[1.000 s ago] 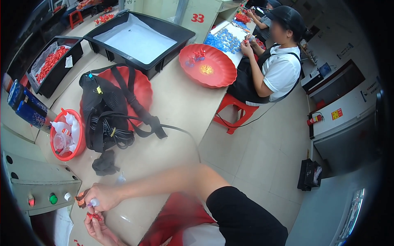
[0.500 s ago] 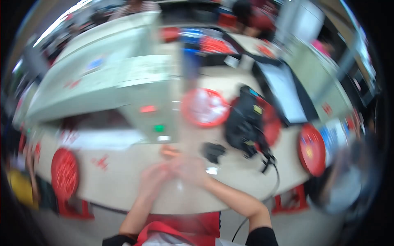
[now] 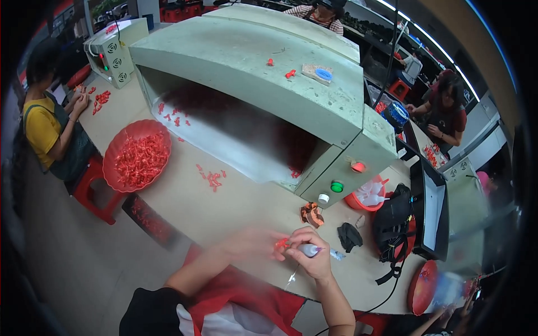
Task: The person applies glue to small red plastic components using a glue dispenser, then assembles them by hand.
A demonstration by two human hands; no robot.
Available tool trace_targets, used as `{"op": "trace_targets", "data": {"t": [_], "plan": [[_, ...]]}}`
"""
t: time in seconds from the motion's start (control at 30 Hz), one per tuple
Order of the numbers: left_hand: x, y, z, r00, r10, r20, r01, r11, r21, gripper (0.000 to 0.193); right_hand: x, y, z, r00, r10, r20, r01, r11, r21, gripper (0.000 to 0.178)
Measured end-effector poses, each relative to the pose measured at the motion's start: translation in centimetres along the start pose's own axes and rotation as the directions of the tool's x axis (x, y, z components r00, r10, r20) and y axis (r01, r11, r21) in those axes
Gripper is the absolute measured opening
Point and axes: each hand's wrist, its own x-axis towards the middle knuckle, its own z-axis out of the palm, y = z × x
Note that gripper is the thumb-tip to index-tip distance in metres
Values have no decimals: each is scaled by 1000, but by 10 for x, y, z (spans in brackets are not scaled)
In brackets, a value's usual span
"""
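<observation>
My left hand [image 3: 262,245], partly blurred, pinches a small red plastic piece [image 3: 281,244] over the table's near edge. Close beside it, my right hand [image 3: 318,263] is closed around a small translucent squeeze bottle [image 3: 308,250] with a purplish tip. The bottle lies across my fingers, its other end toward the red piece. I cannot tell whether the bottle touches the piece. Several similar red pieces [image 3: 213,180] lie in a loose cluster farther back on the table.
A pale green box-shaped machine [image 3: 246,73] with an open front stands ahead. At left is a red bowl [image 3: 119,182] heaped with red pieces. Orange-black wadding [image 3: 311,215], black cloth [image 3: 349,237], a black bag [image 3: 392,221] and a red basket [image 3: 358,204] lie right. Co-workers sit around.
The view has swung left, bringing the machine to the middle and the red bowl nearer. My hands, blurred together before, now show the red piece and the squeeze bottle.
</observation>
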Motion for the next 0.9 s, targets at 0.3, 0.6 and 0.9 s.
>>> {"op": "trace_targets", "data": {"t": [0.3, 0.6, 0.9], "plan": [[-20, 14, 7, 992, 125, -21, -121, 878, -463, 42, -9, -20, 16, 925, 91, -369, -80, 996, 44, 40], [-17, 22, 22, 993, 113, -15, -98, 783, -614, 48, -32, -28, 20, 807, -61, -587, 85, 996, 13, 35], [-10, 3, 24, 977, 92, 193, 86, 656, -749, 41, -52, -23, 18, 745, -59, -665, 74, 997, -6, 36]]}}
